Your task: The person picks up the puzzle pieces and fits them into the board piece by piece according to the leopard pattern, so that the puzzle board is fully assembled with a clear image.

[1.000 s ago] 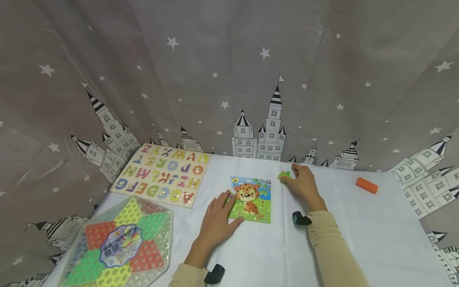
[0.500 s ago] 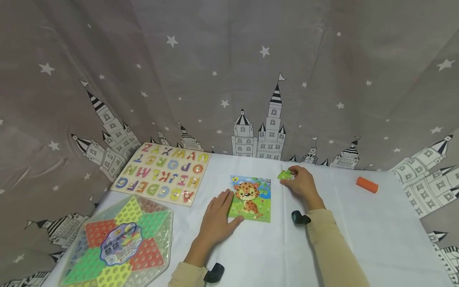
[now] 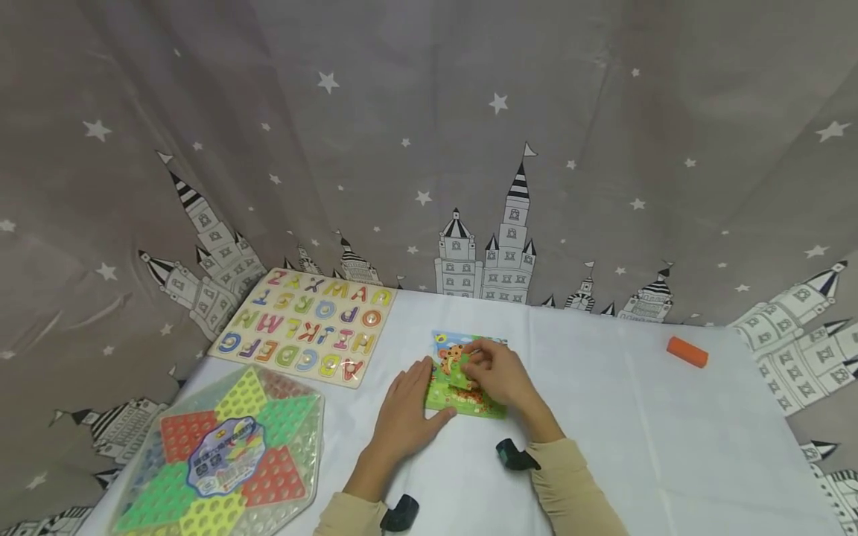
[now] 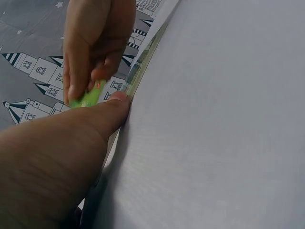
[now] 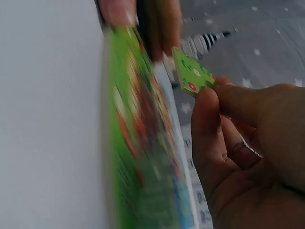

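A square jigsaw puzzle (image 3: 439, 398) with a spotted cub on green grass lies on the white-covered table. Along its left side rests my left hand (image 3: 405, 406), fingers straight and thumb at the lower edge. My right hand (image 3: 501, 378) is over the puzzle, hiding much of its right half. Between thumb and forefinger it pinches a small green puzzle piece (image 5: 193, 71) with red and white flowers, held above the puzzle in the right wrist view. From the left wrist, the same puzzle piece (image 4: 89, 99) shows below the right fingertips, beyond my left thumb.
Left of the puzzle lies a wooden alphabet board (image 3: 302, 324). Nearer is a wrapped hexagonal Chinese checkers set (image 3: 221, 454). An orange block (image 3: 687, 352) lies at the far right. A grey curtain (image 3: 429, 112) with stars and castles hangs behind the table.
My right hand has picked up the green puzzle piece from the table right of the puzzle and moved left over the puzzle. My left hand has stayed at the left edge.
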Demonstrator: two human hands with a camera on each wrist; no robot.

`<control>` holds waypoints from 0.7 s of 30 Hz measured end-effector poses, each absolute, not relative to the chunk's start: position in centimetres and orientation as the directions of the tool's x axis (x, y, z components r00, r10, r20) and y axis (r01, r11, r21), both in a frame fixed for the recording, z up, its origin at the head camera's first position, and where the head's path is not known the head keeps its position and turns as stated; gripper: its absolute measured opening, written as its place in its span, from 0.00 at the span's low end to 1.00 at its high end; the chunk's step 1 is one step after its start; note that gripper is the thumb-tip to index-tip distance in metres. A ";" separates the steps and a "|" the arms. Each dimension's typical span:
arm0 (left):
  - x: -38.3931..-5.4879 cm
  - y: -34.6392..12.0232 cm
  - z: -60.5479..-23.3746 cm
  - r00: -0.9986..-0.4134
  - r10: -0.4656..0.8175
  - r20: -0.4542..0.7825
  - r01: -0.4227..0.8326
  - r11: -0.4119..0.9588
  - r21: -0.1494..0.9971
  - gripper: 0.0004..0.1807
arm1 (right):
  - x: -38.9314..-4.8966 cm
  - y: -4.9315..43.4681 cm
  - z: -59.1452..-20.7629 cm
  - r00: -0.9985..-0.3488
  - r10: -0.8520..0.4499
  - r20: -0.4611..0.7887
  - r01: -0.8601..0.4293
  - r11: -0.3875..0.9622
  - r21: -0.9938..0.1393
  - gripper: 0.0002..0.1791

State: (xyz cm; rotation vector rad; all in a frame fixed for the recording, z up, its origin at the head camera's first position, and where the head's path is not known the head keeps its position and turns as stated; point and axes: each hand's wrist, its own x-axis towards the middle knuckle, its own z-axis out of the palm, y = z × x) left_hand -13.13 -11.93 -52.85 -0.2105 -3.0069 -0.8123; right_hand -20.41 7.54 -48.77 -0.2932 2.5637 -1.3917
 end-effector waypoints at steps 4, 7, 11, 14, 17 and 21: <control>-13.2 -12.0 -52.8 -0.991 0.125 0.056 0.135 0.844 0.519 0.53 | -19.5 5.4 -49.6 -0.928 -0.368 -0.064 -0.161 0.549 -0.820 0.10; -13.1 -12.0 -52.9 -0.990 0.128 0.057 0.139 0.846 0.515 0.53 | -19.1 4.5 -50.0 -0.923 -0.382 -0.049 -0.202 0.588 -0.783 0.09; -13.1 -12.0 -53.1 -0.988 0.137 0.075 0.156 0.854 0.497 0.52 | -18.9 4.0 -50.1 -0.929 -0.368 -0.025 -0.230 0.630 -0.742 0.10; -13.0 -12.0 -53.0 -0.987 0.139 0.080 0.161 0.852 0.498 0.53 | -18.8 3.6 -50.0 -0.931 -0.365 -0.005 -0.251 0.650 -0.717 0.10; -13.0 -12.1 -52.9 -0.985 0.143 0.096 0.172 0.847 0.503 0.53 | -18.8 3.3 -49.9 -0.931 -0.364 0.013 -0.268 0.660 -0.701 0.09; -13.1 -12.1 -53.2 -0.985 0.140 0.102 0.172 0.852 0.495 0.53 | -18.8 3.0 -49.9 -0.932 -0.361 0.019 -0.274 0.671 -0.689 0.09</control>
